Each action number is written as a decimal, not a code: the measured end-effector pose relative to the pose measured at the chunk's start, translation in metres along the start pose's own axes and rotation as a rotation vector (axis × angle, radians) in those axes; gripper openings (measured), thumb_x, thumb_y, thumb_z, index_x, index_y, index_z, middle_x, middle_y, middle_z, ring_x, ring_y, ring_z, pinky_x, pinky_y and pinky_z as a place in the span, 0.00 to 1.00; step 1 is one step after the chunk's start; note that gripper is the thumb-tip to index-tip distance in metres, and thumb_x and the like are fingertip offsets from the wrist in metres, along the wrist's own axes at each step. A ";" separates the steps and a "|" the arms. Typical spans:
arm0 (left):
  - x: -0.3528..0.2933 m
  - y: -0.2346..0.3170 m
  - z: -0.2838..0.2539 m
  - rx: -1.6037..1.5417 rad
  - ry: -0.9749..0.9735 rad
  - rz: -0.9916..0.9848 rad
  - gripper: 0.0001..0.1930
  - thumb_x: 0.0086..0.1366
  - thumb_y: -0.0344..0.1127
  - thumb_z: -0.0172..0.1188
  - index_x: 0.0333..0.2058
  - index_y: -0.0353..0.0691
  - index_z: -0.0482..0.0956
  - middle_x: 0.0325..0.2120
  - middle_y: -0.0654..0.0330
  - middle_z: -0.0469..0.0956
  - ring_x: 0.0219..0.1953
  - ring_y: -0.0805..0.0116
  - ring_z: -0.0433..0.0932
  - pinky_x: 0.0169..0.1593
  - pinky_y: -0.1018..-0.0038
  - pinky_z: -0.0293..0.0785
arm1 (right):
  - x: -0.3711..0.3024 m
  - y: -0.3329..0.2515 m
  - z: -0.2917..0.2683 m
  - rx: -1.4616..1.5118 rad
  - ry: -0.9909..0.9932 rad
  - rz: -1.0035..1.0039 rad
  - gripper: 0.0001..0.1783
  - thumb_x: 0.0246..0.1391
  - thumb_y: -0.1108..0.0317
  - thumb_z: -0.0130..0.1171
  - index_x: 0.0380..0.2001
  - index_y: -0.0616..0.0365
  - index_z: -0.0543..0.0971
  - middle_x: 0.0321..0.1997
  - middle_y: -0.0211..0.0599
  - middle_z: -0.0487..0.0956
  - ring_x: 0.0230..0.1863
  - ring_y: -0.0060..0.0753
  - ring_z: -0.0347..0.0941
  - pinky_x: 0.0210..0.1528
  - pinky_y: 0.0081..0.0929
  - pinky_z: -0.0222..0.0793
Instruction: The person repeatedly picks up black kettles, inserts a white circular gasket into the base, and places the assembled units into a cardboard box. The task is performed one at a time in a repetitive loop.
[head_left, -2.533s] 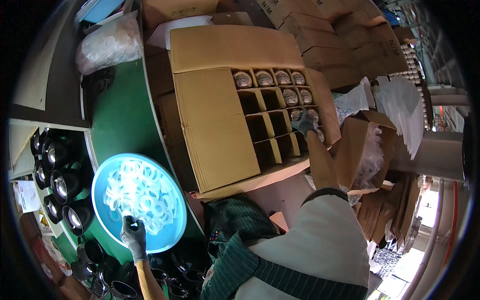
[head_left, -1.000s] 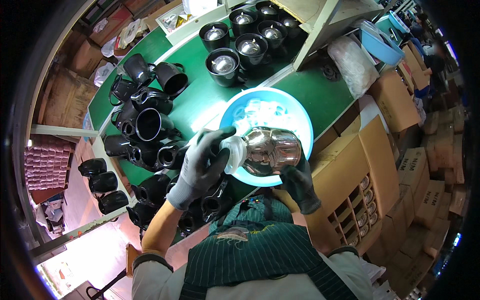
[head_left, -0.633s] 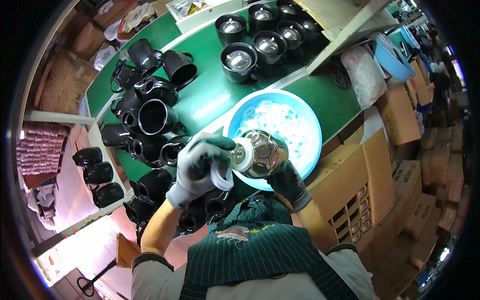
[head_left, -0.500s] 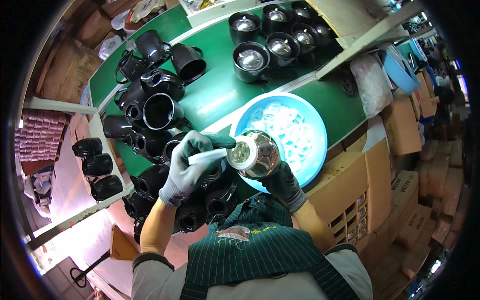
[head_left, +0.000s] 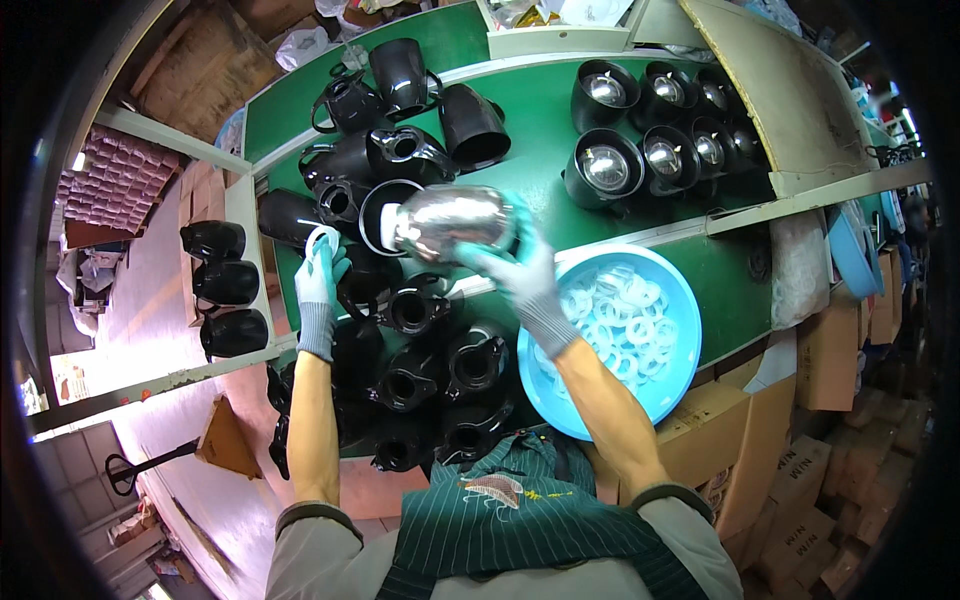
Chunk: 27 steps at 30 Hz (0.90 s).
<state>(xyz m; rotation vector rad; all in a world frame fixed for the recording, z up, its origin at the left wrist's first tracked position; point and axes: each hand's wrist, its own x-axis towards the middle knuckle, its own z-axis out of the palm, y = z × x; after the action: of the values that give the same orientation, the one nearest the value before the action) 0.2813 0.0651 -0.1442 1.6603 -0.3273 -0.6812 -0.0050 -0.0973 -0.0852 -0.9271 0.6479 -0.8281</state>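
Note:
Gloved in grey and green, my right hand point(head_left: 520, 268) grips a shiny silver vacuum flask liner point(head_left: 455, 222) lying on its side in the air. Its pale neck points left, over the open mouth of a black jug body point(head_left: 374, 228), which it partly hides. My left hand point(head_left: 318, 285), also gloved, pinches a white plastic ring point(head_left: 322, 238) between thumb and fingers, left of that jug. Around and below the hands lie several black jug bodies point(head_left: 403, 385) with handles. A light blue basin point(head_left: 692, 335) of translucent white rings point(head_left: 630, 320) stands right of my right forearm.
Black jug bodies with silver liners inside point(head_left: 605, 168) stand upright at the back right of the green table point(head_left: 540, 130). Three black jugs point(head_left: 222, 285) sit on a ledge at left. Cardboard boxes point(head_left: 700, 430) stand at lower right. A metal rail point(head_left: 820, 200) crosses the right side.
My right hand has carried the liner up and left from beside the basin to the black jug. My left hand has moved away from the liner's mouth, still with a white ring. The view has shifted.

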 end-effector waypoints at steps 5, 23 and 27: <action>0.023 -0.007 0.030 0.012 -0.019 -0.037 0.20 0.75 0.38 0.53 0.60 0.37 0.75 0.52 0.52 0.80 0.49 0.60 0.82 0.50 0.68 0.81 | 0.042 0.014 0.013 -0.887 0.151 -0.178 0.57 0.27 0.56 0.82 0.67 0.51 0.69 0.56 0.51 0.74 0.56 0.51 0.73 0.61 0.44 0.70; 0.099 -0.076 0.158 0.464 -0.363 -0.701 0.28 0.68 0.58 0.56 0.62 0.53 0.69 0.52 0.63 0.75 0.45 0.62 0.78 0.41 0.60 0.77 | 0.075 0.081 -0.122 -0.717 0.261 0.139 0.49 0.40 0.57 0.79 0.65 0.64 0.69 0.53 0.45 0.82 0.53 0.35 0.79 0.56 0.30 0.72; 0.097 -0.089 0.141 0.246 -0.456 -0.188 0.16 0.73 0.46 0.57 0.52 0.45 0.79 0.45 0.59 0.80 0.42 0.70 0.80 0.42 0.75 0.76 | 0.066 0.062 -0.129 -0.227 0.302 0.159 0.35 0.53 0.67 0.73 0.63 0.57 0.72 0.33 0.24 0.77 0.28 0.15 0.72 0.33 0.17 0.70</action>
<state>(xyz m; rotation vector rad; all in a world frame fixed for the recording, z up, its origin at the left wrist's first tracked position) 0.2595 -0.0834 -0.2652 1.7703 -0.6035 -1.2056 -0.0501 -0.1863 -0.2078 -0.9483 1.0820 -0.7687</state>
